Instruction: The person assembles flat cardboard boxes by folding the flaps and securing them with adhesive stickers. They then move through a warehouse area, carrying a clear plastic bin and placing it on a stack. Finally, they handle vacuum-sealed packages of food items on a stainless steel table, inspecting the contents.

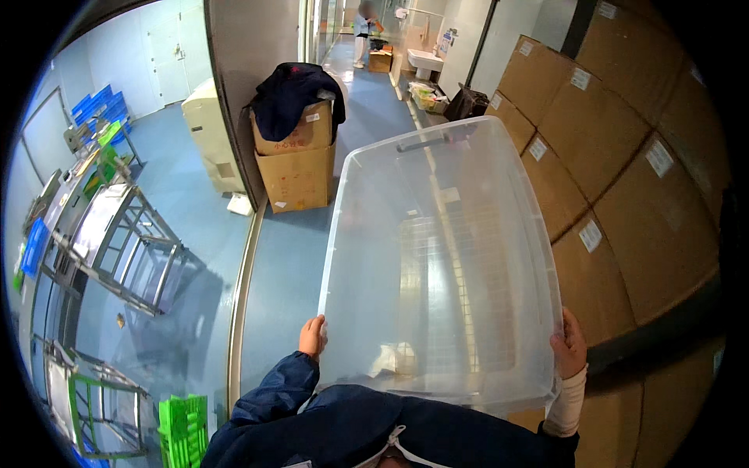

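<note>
Blue floor (pixel 195 195) covers the room and runs on into a corridor at the top of the view. At the far left stand metal racks (pixel 125 242) with bare frames, blue crates (pixel 97 105) stacked against the back wall behind them, and a green crate (pixel 183 429) on the floor at the lower left corner. A beige machine casing (pixel 207 132) stands against a grey pillar (pixel 250 47). Just right of the pillar, two cardboard boxes (pixel 296 164) are stacked one on the other, with a dark jacket (pixel 292 93) draped over the top one. At centre, a large clear plastic bin (pixel 437 257) is held up off the floor in front of the person, open side facing the camera, its far end with a grey handle pointing down the corridor. The left hand (pixel 312 337) grips the bin's near left edge, fingers curled over the rim. The right hand (pixel 571 343) grips the near right edge, fingers closed around the rim, with a pale cuff at the wrist. Dark blue sleeves come up from the lower edge. Along the right side, a wall of large brown cartons (pixel 624 171) with white labels rises from floor level, close beside the bin. Far down the corridor a white sink (pixel 424 58) is fixed to the wall, and another person (pixel 363 31) stands beyond it, well apart.
</note>
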`<state>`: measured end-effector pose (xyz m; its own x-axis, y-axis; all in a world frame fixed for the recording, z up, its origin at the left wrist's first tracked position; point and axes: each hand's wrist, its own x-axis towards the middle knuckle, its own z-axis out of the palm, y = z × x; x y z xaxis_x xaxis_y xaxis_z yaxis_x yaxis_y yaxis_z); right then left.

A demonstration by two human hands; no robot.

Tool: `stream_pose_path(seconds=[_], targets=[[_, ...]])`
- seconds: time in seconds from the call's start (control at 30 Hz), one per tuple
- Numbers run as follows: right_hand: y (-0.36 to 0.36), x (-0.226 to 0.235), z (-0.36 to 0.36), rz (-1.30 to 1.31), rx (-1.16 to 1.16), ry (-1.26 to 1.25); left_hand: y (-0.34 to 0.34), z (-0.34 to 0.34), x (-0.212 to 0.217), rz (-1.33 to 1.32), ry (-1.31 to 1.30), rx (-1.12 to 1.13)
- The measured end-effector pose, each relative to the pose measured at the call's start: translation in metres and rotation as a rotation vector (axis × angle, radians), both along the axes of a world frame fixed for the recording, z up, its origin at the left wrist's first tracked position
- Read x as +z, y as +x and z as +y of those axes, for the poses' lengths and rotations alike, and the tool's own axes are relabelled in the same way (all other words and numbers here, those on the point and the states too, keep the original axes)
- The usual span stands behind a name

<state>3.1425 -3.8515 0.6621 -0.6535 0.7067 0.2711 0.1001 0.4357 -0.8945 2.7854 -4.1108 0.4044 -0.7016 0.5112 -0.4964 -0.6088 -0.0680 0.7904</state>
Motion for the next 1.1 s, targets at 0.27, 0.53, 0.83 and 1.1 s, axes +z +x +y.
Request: stream_pose_path(seconds=[0.27,0.53,0.83,1.1], targets=[[-0.194,-0.03,0.196,-0.038,0.0,-0.013,-0.218,0.19,-0.001,0.071,-0.05,-0.086],[-0.409,-0.015,0.375,0.007,0.105,-0.141,-0.39,0.333,0.003,-0.032,-0.086,0.01],[-0.636,0.0,0.55,0.032,0.051,-0.066,-0.649,0.546,-0.017,0.053,0.016,-0.088],[-0.768,-0.008,0.719,0.047,-0.076,-0.05,-0.815,0.746,-0.003,0.226,-0.031,-0.108]])
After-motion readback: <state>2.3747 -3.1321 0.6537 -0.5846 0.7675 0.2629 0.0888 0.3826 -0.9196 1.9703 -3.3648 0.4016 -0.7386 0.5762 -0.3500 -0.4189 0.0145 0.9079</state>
